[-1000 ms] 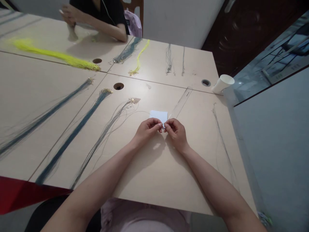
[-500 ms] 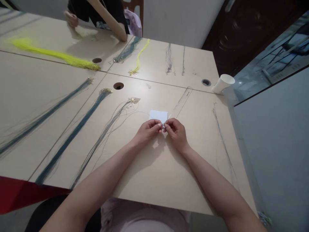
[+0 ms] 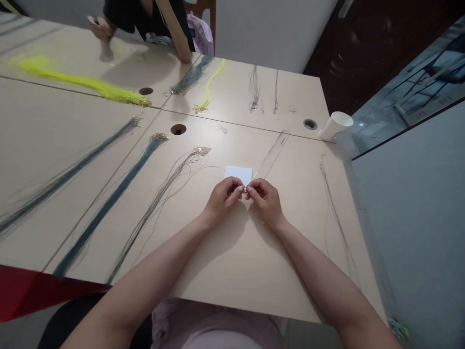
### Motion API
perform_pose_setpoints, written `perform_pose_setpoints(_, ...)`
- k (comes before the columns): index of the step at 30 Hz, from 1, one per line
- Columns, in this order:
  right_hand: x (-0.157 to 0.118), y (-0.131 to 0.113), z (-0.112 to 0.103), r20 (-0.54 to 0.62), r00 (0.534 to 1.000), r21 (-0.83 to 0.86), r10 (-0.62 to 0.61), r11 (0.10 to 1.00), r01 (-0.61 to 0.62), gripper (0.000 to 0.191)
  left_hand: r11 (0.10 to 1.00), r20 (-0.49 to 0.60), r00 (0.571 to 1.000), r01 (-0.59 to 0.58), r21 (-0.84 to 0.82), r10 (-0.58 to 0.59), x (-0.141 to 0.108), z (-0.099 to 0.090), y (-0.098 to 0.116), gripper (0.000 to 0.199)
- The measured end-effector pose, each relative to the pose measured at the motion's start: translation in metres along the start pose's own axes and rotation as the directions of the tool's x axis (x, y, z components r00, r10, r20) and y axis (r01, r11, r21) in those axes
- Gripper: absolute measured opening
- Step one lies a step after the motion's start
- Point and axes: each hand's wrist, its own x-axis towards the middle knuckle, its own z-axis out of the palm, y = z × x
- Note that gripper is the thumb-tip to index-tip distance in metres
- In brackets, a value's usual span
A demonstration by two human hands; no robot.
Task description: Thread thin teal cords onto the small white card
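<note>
Fingertip to fingertip, my left hand [image 3: 226, 198] and my right hand [image 3: 266, 199] pinch a thin fishing line with a tiny metallic piece between them, too small to make out. Both hands are closed just in front of a white card [image 3: 239, 172] lying on the table. A fine strand curves from near my left hand toward a loose bundle of grey lines [image 3: 163, 186], whose far end carries small gold hooks [image 3: 199, 151]. Beyond my right hand lies a clear ruler [image 3: 274, 152], set at a slant.
Left lie dark blue-green line bundles [image 3: 109, 208] with gold ends. A bright yellow bundle [image 3: 83, 85] lies farther back. A white cup [image 3: 337, 125] stands at the right edge, near a cable hole [image 3: 310, 124]. A thin strand bundle [image 3: 336, 208] lies right. Another person [image 3: 145, 24] sits opposite.
My left hand has shifted slightly and its fingers have curled up, while my right hand stays nearly still. Across the table, the other person's raised hand has moved left and up.
</note>
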Motion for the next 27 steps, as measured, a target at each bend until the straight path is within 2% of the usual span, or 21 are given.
perform_pose_setpoints(4,0.0009,0.0009,-0.0006,0.008,1.0,0.03,0.006,1.0,-0.006,0.009,0.978,-0.049,0.989,-0.13,0.163,0.139,0.0004,0.0001,-0.0026,0.01)
perform_pose_setpoints(8,0.0022,0.0021,-0.0007,0.02,0.999,0.082,0.026,0.996,-0.028,0.011,0.957,-0.06,0.975,-0.197,0.211,0.214,0.0011,-0.0002,-0.003,0.008)
perform_pose_setpoints(15,0.0023,0.0011,-0.0008,0.008,1.0,0.085,0.026,0.996,-0.026,0.011,0.97,-0.06,0.978,-0.19,0.155,0.201,0.0011,0.0,-0.003,0.008)
perform_pose_setpoints(27,0.0024,0.0006,-0.0009,0.006,0.999,0.072,0.039,0.997,-0.039,0.013,0.968,-0.075,0.977,-0.184,0.168,0.199,0.0014,-0.0016,-0.0001,0.009)
